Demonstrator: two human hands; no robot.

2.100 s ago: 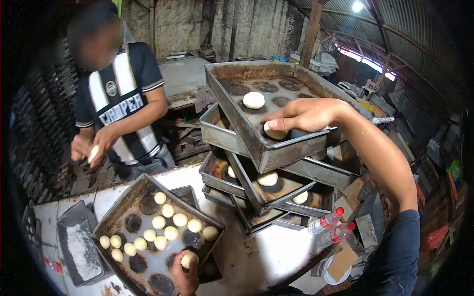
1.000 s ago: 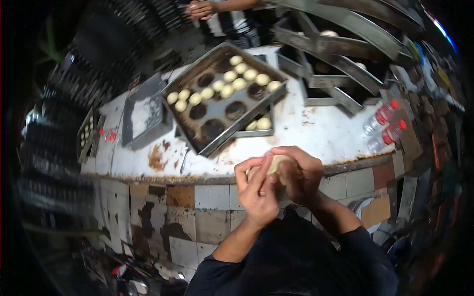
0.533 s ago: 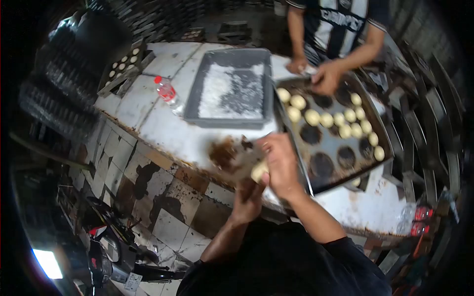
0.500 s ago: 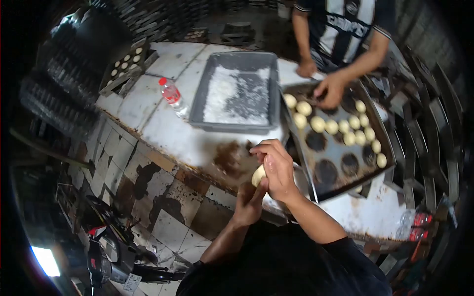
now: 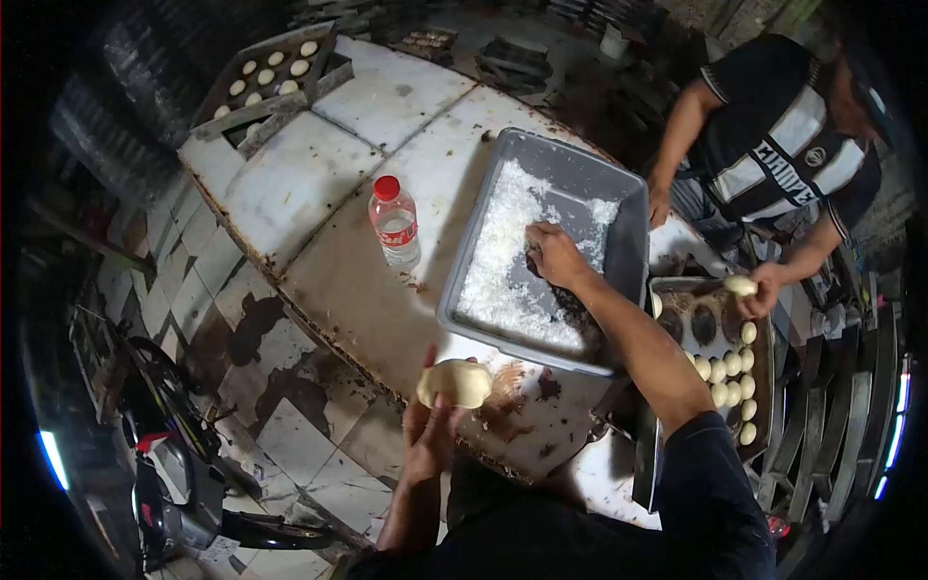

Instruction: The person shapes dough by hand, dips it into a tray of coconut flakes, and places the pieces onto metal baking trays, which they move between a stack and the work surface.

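Observation:
A flattened round of pale dough (image 5: 459,384) rests in my left hand (image 5: 430,440), gripped between thumb and fingers near the front edge of the table. My right hand (image 5: 559,259) reaches into a grey plastic tub (image 5: 522,352) holding a loose layer of white, crumbly flakes (image 5: 493,261). Its fingers are curled down at the flakes; whatever they pinch is hidden. To the right, a co-worker's hand (image 5: 766,292) holds a dough ball (image 5: 741,285) above a dark metal tray (image 5: 773,387) with several dough balls (image 5: 733,394).
A red-capped plastic bottle (image 5: 394,232) stands left of the tub. At the table's far left corner sits a tray of dough balls (image 5: 300,68). Brown smears (image 5: 507,387) mark the near tabletop. A motorcycle (image 5: 184,483) is at the lower left, below the table.
My right hand has left the dough and moved into the tub. The dough now lies flattened in my left hand. My view has turned, and the co-worker now holds up a dough ball.

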